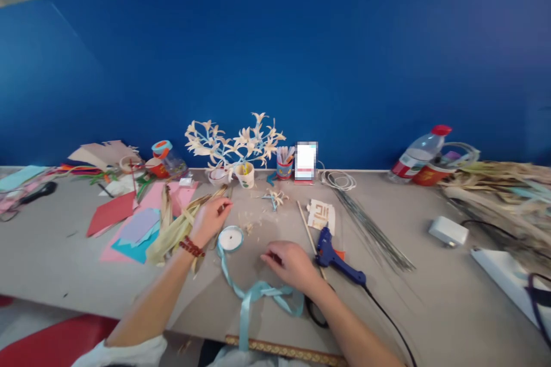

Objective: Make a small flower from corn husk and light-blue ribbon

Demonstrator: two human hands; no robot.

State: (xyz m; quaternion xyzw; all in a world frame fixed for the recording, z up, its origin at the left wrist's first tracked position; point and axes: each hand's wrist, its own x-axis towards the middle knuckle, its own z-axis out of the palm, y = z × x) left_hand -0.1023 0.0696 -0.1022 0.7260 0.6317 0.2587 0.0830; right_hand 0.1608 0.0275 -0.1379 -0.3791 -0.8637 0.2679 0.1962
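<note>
My left hand [212,219], with a brown bead bracelet at the wrist, is over the table beside dried husks [178,229]. Its fingers are curled together; what they hold, if anything, is too small to name. Lower and to the right, my right hand [286,261] has its fingers bent close together, and I cannot make out anything in them. Between the hands lies a ribbon spool [231,238]. Light blue ribbon [258,291] trails from it toward the table's front edge. A blue glue gun [338,258] rests right of my right hand, near a thin stick [306,223].
Cream flowers stand in a paper cup [245,176] at the back, beside a phone [305,161]. Wires [374,229] and a tilted bottle [419,155] are on the right. Coloured paper [136,229] lies left. A white adapter [448,231] sits at the far right.
</note>
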